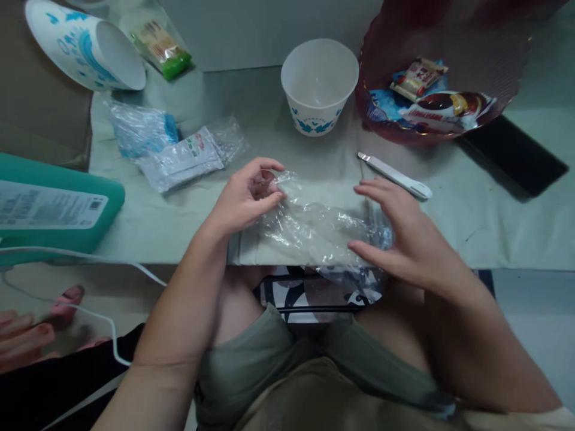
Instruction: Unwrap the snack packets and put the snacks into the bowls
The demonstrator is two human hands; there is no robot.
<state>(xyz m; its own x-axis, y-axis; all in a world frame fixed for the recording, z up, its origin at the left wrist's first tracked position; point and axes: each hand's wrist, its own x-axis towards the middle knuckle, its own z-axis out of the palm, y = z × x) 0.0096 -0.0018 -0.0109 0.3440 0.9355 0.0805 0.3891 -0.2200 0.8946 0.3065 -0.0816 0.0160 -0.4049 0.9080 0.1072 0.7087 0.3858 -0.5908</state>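
A crumpled clear plastic bag (309, 224) lies on the grey table (485, 221) at its near edge, right in front of me. My left hand (245, 200) pinches the bag's upper left corner between thumb and fingers. My right hand (399, 236) rests against the bag's right end with its fingers stretched out and slightly spread, pressing on the plastic rather than gripping it.
A white paper cup (318, 84) stands upright behind the bag, another cup (85, 45) lies tipped at far left. A dark red bowl (386, 48) holds snack packets. A white utility knife (395, 175), plastic packets (179, 158), a teal box (54, 206) and a black phone (516, 155) are nearby.
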